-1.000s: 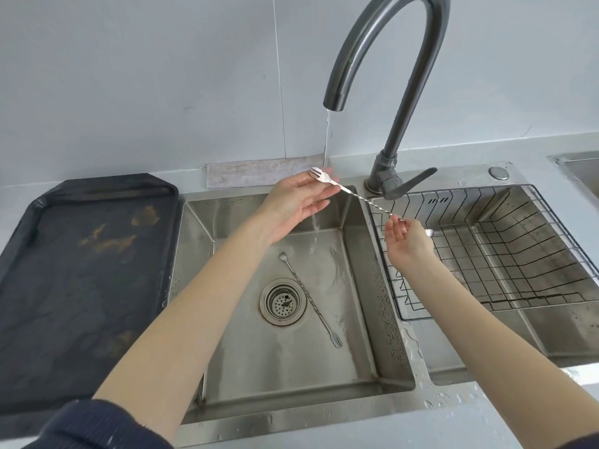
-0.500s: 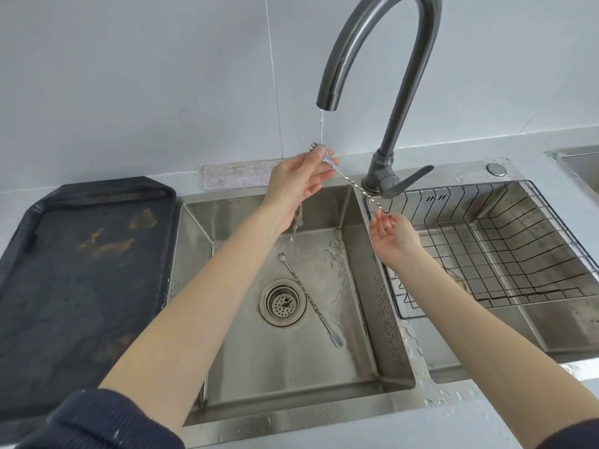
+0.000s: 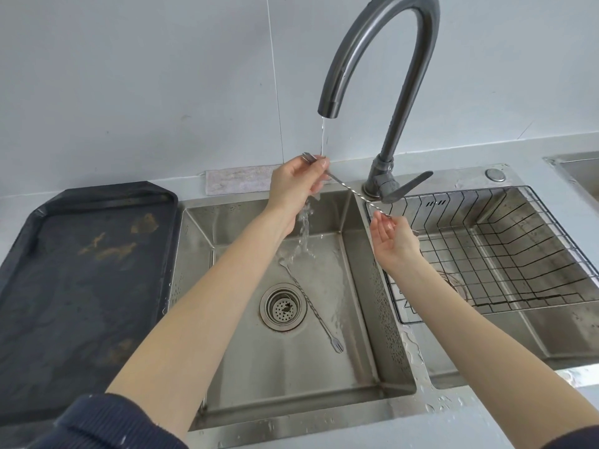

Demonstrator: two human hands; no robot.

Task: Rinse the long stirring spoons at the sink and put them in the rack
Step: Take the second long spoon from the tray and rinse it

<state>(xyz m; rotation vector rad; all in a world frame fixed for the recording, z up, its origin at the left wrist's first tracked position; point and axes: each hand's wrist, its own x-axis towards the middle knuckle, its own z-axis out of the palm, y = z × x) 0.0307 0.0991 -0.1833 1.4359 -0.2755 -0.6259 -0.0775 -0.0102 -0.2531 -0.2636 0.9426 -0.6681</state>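
Note:
A long twisted steel stirring spoon (image 3: 351,192) is stretched between my two hands under the running tap (image 3: 385,92). My left hand (image 3: 296,186) pinches its forked end in the water stream. My right hand (image 3: 393,238) holds the other end at the fingertips, palm up, over the edge of the wire rack (image 3: 505,254). A second stirring spoon (image 3: 311,299) lies flat on the bottom of the left sink basin (image 3: 227,286), beside the drain, fork end toward me.
The wire rack sits in the right basin and holds nothing that I can see. A dark stained tray (image 3: 81,280) lies on the counter to the left. A grey cloth (image 3: 240,181) lies behind the sink. Water drops wet the front rim.
My left hand has closed its fingers around the spoon's forked end and moved up and left under the stream. The right hand shifted slightly left with the other end.

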